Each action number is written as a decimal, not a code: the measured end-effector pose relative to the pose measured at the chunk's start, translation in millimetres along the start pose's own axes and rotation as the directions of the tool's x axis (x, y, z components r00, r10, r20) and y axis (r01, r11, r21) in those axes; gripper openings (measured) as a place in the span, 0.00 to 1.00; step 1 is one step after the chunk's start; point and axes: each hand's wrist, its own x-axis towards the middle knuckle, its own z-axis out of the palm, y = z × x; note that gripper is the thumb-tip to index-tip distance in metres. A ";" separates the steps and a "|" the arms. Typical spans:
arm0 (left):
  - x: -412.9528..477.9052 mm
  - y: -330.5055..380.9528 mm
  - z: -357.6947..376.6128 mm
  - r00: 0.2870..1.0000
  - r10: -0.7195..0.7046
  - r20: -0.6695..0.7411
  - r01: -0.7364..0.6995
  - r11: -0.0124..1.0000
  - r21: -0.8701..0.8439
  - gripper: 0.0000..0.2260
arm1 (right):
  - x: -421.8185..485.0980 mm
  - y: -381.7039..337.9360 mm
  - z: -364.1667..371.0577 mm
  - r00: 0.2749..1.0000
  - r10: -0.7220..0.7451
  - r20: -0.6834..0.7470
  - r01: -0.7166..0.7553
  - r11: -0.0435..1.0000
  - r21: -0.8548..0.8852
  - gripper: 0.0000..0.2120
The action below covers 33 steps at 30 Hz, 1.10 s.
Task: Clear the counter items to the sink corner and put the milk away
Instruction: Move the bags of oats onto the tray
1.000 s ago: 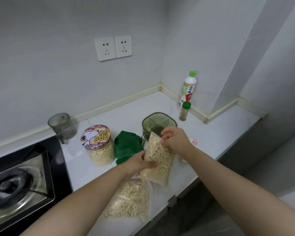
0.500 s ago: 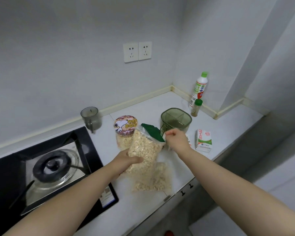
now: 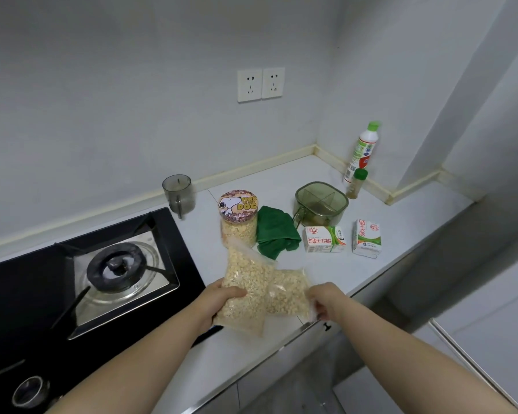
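Note:
My left hand (image 3: 219, 300) grips a clear bag of oats (image 3: 245, 291), held up above the counter's front edge. A second bag of oats (image 3: 287, 291) lies on the white counter (image 3: 326, 273) behind it, and my right hand (image 3: 323, 300) pinches its right corner. Two milk cartons lie flat further right: one (image 3: 323, 239) by the green cloth (image 3: 275, 233), the other (image 3: 367, 238) near the counter edge. An oat jar with a dog lid (image 3: 238, 218) stands behind the held bag.
A gas hob (image 3: 102, 270) fills the counter's left side. A smoky grey cup (image 3: 178, 194) stands by the wall. A green lidded box (image 3: 320, 203), a small spice jar (image 3: 356, 183) and a white bottle with green cap (image 3: 362, 150) stand toward the right corner.
My view has swung left and back, showing both milk cartons. My right hand left the held bag's top and dropped onto the second bag's corner. My left hand brought its bag nearer.

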 end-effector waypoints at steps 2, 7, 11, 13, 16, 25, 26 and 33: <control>-0.7 -1.0 3.0 1.000 -0.013 0.007 0.013 1.000 -0.022 0.21 | -2.8 4.2 5.0 0.996 0.039 0.075 -0.043 0.998 0.056 0.07; 0.2 3.7 15.5 1.000 -0.021 -0.006 0.020 0.999 -0.029 0.11 | -1.8 3.2 11.7 0.991 0.060 0.120 -0.080 0.983 0.166 0.06; 1.4 5.9 22.5 0.999 -0.026 -0.039 0.025 0.999 -0.030 0.10 | -3.9 -5.5 7.0 0.990 -0.015 0.140 -0.034 0.939 0.342 0.06; 1.8 7.1 24.6 0.999 -0.028 -0.044 0.026 0.999 -0.035 0.10 | -4.5 -11.5 1.3 0.979 -0.039 0.202 -0.059 0.887 0.458 0.09; 3.4 8.0 27.8 0.999 -0.025 -0.045 0.023 0.998 -0.050 0.12 | -6.1 -22.7 -14.6 0.955 -0.105 0.278 -0.070 0.828 0.556 0.09; 3.3 -2.4 22.2 0.991 -0.045 -0.127 0.027 0.991 -0.134 0.09 | 13.5 -54.5 -43.1 0.992 -0.129 0.002 0.082 0.643 0.761 0.02; 4.0 -3.2 21.3 0.989 -0.048 -0.139 0.027 0.988 -0.153 0.09 | 17.6 -50.4 -39.4 0.993 -0.116 0.019 0.063 0.664 0.745 0.05; 9.7 -7.9 18.7 0.978 -0.081 -0.194 0.045 0.982 -0.181 0.12 | 34.4 -36.9 -6.4 0.997 0.067 0.033 -0.074 0.870 0.487 0.28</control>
